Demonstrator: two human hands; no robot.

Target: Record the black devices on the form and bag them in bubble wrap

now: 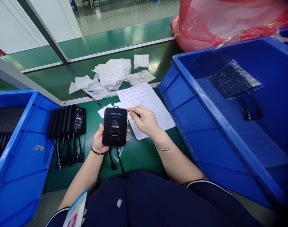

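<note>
A flat black device (115,127) with RHINO lettering is held upright in my left hand (99,139), the thumb along its left edge and fingertips showing past its right edge. Two black cables (119,160) hang from its bottom. My right hand (144,119) touches the device's top right corner, with thumb and index finger close together; anything between them is too small to make out. Behind and under my right hand lies a printed sheet (153,107). Several similar black devices (76,119) stand in a row on the left, their cables toward me.
A blue bin (196,91) on the right holds a bubble-wrapped device (234,78). Another blue bin (23,151) at the left holds black devices. Bubble-wrap pouches (113,74), a pen (94,100) and a red plastic bag (198,28) lie farther back.
</note>
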